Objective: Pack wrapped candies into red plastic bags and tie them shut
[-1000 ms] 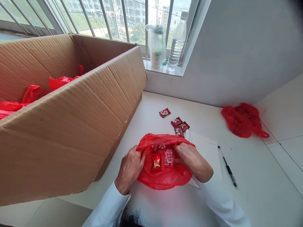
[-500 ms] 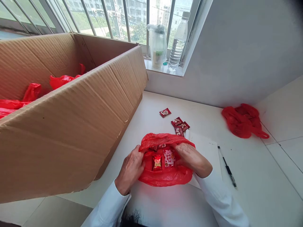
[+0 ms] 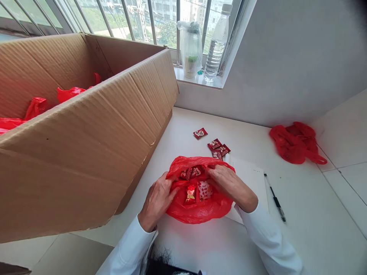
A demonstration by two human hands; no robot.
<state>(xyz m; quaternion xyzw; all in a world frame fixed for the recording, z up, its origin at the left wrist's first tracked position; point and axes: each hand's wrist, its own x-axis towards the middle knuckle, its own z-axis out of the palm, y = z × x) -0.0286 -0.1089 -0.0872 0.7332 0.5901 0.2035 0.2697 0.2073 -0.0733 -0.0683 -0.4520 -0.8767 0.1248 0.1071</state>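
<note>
- Pinching the red bag (image 3: pixel 197 216) by its left rim, that's the left hand (image 3: pixel 157 196)!
- Right hand (image 3: pixel 225 182) dips into the opposite side, fingertips hidden; can't tell if they grip anything.
- Bag gapes between them over the white table (image 3: pixel 183 244), red-and-gold packet (image 3: pixel 190 194) beside pink packet (image 3: pixel 205 190) inside!

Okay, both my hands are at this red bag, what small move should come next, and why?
Perhaps ease your right hand out of the red bag while your left hand steadies it: the right reaches inside, and wrapped packets lie there.
</note>
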